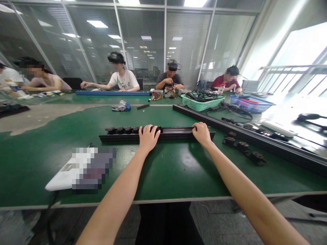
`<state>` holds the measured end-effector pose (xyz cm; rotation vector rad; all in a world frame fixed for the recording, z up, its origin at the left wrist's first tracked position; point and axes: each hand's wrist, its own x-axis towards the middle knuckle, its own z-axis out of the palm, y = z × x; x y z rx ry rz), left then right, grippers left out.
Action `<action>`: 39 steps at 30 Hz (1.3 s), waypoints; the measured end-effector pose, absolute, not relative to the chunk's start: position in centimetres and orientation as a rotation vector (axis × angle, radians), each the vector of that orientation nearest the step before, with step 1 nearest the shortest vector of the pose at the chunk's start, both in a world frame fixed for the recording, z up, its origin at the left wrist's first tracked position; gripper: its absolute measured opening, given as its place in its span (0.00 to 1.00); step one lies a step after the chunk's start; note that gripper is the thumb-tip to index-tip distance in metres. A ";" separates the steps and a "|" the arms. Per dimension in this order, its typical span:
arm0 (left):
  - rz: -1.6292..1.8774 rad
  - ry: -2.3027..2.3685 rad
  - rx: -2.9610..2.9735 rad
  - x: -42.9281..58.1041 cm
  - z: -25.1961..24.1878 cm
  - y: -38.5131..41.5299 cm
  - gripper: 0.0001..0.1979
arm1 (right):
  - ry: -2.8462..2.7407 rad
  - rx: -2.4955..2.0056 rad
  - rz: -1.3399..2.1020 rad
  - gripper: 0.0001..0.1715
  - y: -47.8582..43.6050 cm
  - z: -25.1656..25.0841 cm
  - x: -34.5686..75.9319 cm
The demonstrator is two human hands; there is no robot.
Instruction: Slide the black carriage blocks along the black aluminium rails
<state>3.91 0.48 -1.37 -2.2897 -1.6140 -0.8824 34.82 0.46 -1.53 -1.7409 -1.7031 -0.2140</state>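
Note:
A long black rail [178, 135] lies across the green table in front of me. Several black socket-like modules [120, 130] sit in a row along its left part, while a smooth grey channel shows in the right part. My left hand [149, 136] rests over the middle of the rail, its fingers curled on the modules there; what lies under the fingertips is partly hidden. At the rail's right end, my right hand [201, 133] grips the far edge with bent fingers. More loose black modules [244, 147] lie on the table to the right of it.
A longer black rail [245, 136] runs diagonally at the right. Behind stand a green basket [201, 103] and a blue basket [251, 103]. A white device [63, 175] lies front left, gloves [121, 106] farther back. Several people sit across the table.

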 end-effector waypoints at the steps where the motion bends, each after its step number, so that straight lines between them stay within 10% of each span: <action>1: -0.882 -1.616 -2.291 3.9 -1.4 0.5 0.23 | -1.705 -1.747 -0.212 0.17 0.4 -1.5 34.8; 39: -0.867 -1.615 -2.286 3.9 -1.4 0.6 0.22 | -1.664 -1.987 -0.264 0.20 -1.1 0.0 34.6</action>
